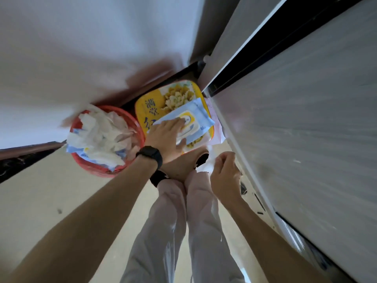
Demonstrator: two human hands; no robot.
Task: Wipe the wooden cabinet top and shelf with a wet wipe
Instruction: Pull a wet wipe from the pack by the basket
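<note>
The left hand [166, 137] presses flat, fingers straight, on the blue wipe pack [201, 117] atop a yellow tin [142, 107], right of a red bin [95, 169], while the nearer right hand [224, 174] pinches a white wipe [210, 161] just beside the cabinet [295, 119] on the right.

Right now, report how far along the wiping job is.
Done: crumpled white wipes fill the red basket, suggesting some wiping is finished. In hand: the left hand presses the blue wet wipe pack on the yellow tin; the right hand pinches a white wipe. Left: no wooden surface is being wiped; that remains.
</note>
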